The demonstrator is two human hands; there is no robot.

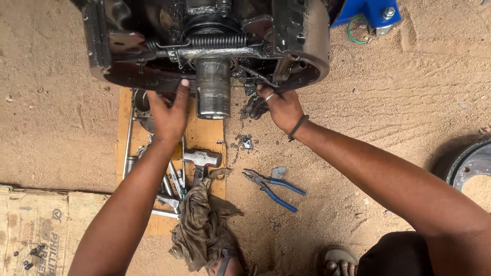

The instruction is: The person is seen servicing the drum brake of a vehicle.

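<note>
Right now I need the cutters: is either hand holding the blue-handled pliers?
No, the blue-handled pliers lie on the sand, while the left hand and right hand touch the black greasy hub assembly.

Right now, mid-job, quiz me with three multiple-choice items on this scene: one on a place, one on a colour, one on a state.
1. Where do the pliers lie?
A. on the sand
B. on the cardboard
C. in a hand

2. What colour are the plier handles?
A. red
B. blue
C. yellow

3. What is the left hand doing?
A. gripping the hammer
B. holding the rag
C. pressed against the brake assembly

Answers: 1 A, they rest on bare sand; 2 B, both handles are blue; 3 C, its fingers touch the assembly's lower edge.
</note>
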